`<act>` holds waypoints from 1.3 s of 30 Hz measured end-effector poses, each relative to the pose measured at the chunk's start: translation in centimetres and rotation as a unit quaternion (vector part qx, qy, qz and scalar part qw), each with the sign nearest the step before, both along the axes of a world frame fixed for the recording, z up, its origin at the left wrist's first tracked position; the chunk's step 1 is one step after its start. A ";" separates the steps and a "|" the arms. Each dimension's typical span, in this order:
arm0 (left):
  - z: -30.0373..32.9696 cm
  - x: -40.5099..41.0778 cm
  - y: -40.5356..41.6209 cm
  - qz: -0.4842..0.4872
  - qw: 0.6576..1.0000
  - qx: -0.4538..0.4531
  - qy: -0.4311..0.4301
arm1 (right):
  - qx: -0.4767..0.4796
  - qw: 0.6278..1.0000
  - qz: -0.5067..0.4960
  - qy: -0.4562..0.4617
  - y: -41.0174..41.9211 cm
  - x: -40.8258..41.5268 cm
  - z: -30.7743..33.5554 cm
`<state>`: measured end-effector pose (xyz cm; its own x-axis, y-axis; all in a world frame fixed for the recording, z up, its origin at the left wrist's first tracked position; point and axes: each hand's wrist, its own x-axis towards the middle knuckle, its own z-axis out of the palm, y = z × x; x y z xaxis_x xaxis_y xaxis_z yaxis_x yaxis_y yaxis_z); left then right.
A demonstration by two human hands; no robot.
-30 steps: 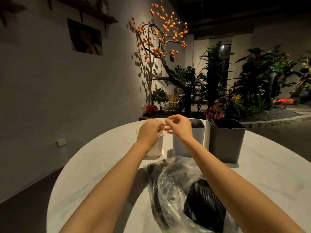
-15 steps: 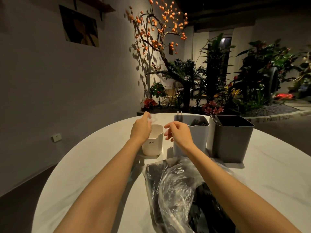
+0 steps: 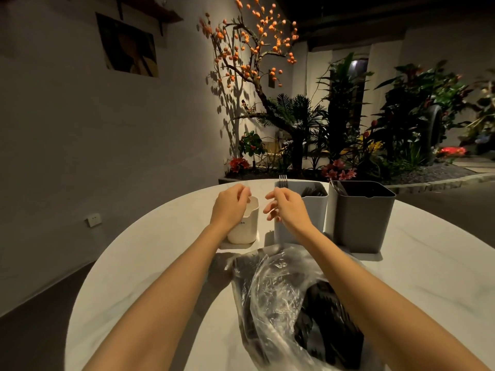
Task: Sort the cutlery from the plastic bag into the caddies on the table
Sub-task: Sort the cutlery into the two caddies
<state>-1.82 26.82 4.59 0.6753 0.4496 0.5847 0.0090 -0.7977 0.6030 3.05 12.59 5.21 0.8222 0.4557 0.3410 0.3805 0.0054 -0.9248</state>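
The left hand (image 3: 231, 208) hovers over the mouth of the small white caddy (image 3: 244, 228), its grip curled, fingertips down at the rim; a small pale object seems pinched there, but it is too blurred to name, so whether the grip holds anything cannot be told. The right hand (image 3: 286, 208) hangs just beside it, in front of the pale grey caddy (image 3: 301, 210), with its grip loosely curled and nothing visible in it. The 2 hands are near each other but apart. There are 3 caddies in a row across the far side of the round white table (image 3: 150, 263): the small white one at left, the taller pale grey one in the middle, and the dark grey caddy (image 3: 364, 218) at right, the last 2 standing just beside each other. In the pale grey caddy 1 silver fork (image 3: 282, 181) stands upright with its tines above the rim, and several dark utensils lie further right inside it; their count cannot be made out. At the left rim of the dark grey caddy a thin piece of cutlery leans, too dim to identify. Nearer the person, between the 2 forearms, 1 clear plastic bag (image 3: 278, 293) lies crumpled on the table, holding a heap of black cutlery (image 3: 329, 325) too tangled to count. Beyond the table stand 1 tree with orange fruits (image 3: 254, 49) and a bed of green plants.
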 end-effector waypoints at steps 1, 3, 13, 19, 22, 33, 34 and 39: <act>0.2 -0.2 -0.5 -0.016 1.000 -0.008 -0.008 | 0.004 1.000 0.000 -0.002 -0.3 -0.2 0.2; 0.4 -0.9 -1.9 -0.049 0.998 -0.023 -0.016 | 0.009 1.000 -0.003 -0.008 -1.2 -1.1 0.6; 0.4 -3.9 -8.9 -0.130 0.991 -0.028 -0.022 | 0.008 1.000 -0.018 -0.013 -6.2 -4.3 0.7; -0.9 -5.7 -11.6 -0.152 0.987 -0.042 -0.033 | 0.002 1.000 -0.025 -0.015 -8.9 -5.9 -0.6; -1.7 -6.4 -13.0 -0.167 0.985 -0.045 -0.030 | 0.002 0.999 -0.038 -0.013 -10.1 -6.3 -1.7; -5.7 -7.5 -14.9 -0.165 0.986 -0.016 0.004 | -0.250 0.945 -0.146 -0.152 -13.5 -6.3 -6.3; -6.0 -7.6 -14.8 -0.162 0.987 -0.009 0.005 | -0.298 0.925 -0.148 -0.180 -13.7 -6.2 -6.5; -7.3 -8.4 -14.1 -0.142 0.989 0.037 0.026 | -0.401 0.876 -0.139 -0.228 -14.5 -5.9 -7.6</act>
